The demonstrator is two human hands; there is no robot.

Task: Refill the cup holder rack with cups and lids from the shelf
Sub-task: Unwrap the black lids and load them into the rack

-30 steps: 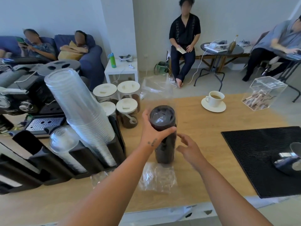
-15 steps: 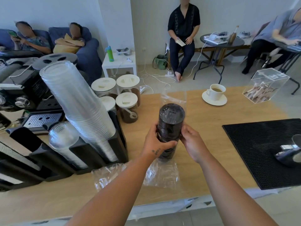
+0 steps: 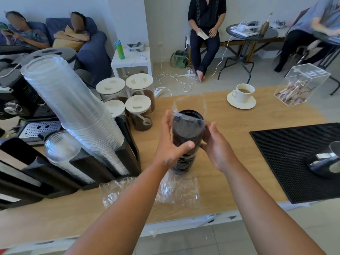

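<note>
Head view, one camera. Stack of black lids (image 3: 185, 140): upright, sheathed in a clear plastic sleeve (image 3: 189, 107) whose open top stands above the uppermost lid; positioned at the centre of the wooden counter (image 3: 239, 137), its base just above a crumpled clear wrapper (image 3: 176, 188) lying flat on the counter; whether the base touches the wood cannot be told. Left hand (image 3: 171, 142): wrapped around the left side of the stack, thumb across the front, fingers curled behind and closed on the sleeve. Right hand (image 3: 215, 144): against the right side of the stack, fingers bent and pressed onto the plastic near the top lid. Cup holder rack (image 3: 117, 159): black, slanted slots, at the left of the counter; one slot holds a tall tilted stack of clear cups (image 3: 73, 111), the neighbouring slot a shorter stack of clear domed lids (image 3: 60, 150); further slots at far left partly out of frame. Behind the rack: four jars with cream lids (image 3: 138, 111), brown contents, one with a scoop. Far side of the counter: white cup on a saucer (image 3: 242, 94), clear acrylic box (image 3: 301, 85) of sachets. Right: black rubber bar mat (image 3: 294, 162) carrying a metal pitcher (image 3: 325, 162), partly cropped. Left rear: espresso machine (image 3: 18, 100) with drip tray.
</note>
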